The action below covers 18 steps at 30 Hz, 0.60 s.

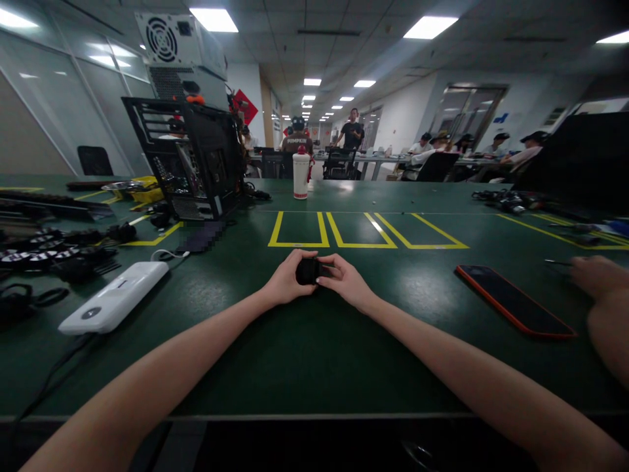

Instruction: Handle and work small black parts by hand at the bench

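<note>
Left hand (285, 280): fingers wrapped around the small black object (308, 270)
Right hand (344, 278): fingers pinching the same object
Object: held just above the green table (314, 354), ahead of centre; shape hard to make out
Writing: "PUMPKIN" on a distant person's shirt (299, 141)
Cut off: a co-worker's hand (597, 275), right edge, near a phone (514, 300)

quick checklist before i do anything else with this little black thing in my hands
1. Grip: left hand and right hand both close on the small black rounded object: ok.
2. Object's type and state: mostly covered by fingers: cannot tell.
3. Bare dark green table mat beneath the hands: ok.
4. Black phone in an orange case lies flat, apart from the right arm: ok.
5. White oblong power bank sits apart from the left arm: ok.
6. Another person's hand rests at the right edge, near the phone: not ok.
</note>
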{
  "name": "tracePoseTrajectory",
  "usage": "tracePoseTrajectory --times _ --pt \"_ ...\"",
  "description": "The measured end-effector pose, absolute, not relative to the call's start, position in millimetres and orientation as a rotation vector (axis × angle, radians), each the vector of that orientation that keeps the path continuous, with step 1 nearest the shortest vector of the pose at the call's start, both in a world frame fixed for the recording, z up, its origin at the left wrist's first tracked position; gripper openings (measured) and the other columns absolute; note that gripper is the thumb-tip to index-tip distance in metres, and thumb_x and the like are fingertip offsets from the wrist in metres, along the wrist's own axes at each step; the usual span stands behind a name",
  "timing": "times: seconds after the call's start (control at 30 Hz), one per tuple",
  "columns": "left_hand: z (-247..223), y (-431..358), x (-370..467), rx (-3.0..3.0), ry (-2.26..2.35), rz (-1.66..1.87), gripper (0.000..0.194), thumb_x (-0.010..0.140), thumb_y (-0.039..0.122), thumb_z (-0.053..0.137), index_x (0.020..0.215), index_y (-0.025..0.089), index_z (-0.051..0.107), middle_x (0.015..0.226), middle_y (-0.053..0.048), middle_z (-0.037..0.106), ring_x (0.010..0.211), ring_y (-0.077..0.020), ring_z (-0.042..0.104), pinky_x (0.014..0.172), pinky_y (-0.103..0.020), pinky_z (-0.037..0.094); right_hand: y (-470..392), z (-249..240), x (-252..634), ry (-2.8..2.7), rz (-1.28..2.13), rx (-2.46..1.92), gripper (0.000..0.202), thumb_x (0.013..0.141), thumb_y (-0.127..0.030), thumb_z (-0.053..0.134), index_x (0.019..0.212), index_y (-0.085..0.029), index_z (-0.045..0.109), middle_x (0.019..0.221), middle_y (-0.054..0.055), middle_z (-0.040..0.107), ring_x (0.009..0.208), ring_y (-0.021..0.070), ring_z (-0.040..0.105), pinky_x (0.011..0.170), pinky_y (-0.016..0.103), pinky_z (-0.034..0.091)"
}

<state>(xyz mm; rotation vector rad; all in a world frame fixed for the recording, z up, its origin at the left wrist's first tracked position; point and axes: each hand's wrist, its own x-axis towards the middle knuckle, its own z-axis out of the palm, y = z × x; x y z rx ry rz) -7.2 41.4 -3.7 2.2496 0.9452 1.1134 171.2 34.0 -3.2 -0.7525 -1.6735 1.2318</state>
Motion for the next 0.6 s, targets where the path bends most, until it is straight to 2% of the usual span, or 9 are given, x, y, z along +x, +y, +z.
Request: tracePoseTrajectory --times 0.1,0.27,0.43,0.6 --pt "-2.9 41.2 -7.6 2.254 0.948 1.107 0.061 0.061 0.017 0.067 0.116 0.021 0.041 0.113 -0.009 0.047 0.104 -0.0255 0.048 0.089 -0.045 0.039 34.1 -4.0 171.0 -1.683 1.214 -0.747 0.033 0.066 -0.018 0.065 0.095 -0.021 0.05 0.104 0.003 0.054 0.099 0.0186 0.056 0.09 0.04 0.043" --pt "-1.1 38.9 -7.5 2.263 0.949 1.102 0.059 0.062 0.018 0.066 0.115 0.021 0.041 0.113 -0.008 0.047 0.103 -0.0251 0.049 0.089 -0.045 0.039 33.0 -1.8 171.1 -1.685 1.175 -0.779 0.021 0.074 -0.023 0.057 0.095 -0.021 0.052 0.099 0.003 0.056 0.099 0.017 0.055 0.091 0.038 0.043" --pt "0.1 38.3 -7.1 2.259 0.941 1.105 0.059 0.062 0.017 0.066 0.115 0.02 0.041 0.112 -0.009 0.048 0.104 -0.0249 0.049 0.088 -0.043 0.04 34.3 -1.5 171.5 -1.66 1.226 -0.803 0.034 0.07 -0.017 0.06 0.102 -0.021 0.049 0.11 0.004 0.053 0.107 0.0184 0.051 0.096 0.04 0.038" --pt "-0.6 38.9 -6.1 2.244 0.957 1.108 0.06 0.061 0.016 0.066 0.115 0.02 0.041 0.113 -0.009 0.047 0.104 -0.0253 0.048 0.086 -0.042 0.041 38.1 -7.1 171.9 -1.659 1.255 -0.718 0.034 0.065 -0.013 0.064 0.095 -0.021 0.049 0.103 0.002 0.054 0.103 0.0174 0.053 0.094 0.039 0.04"
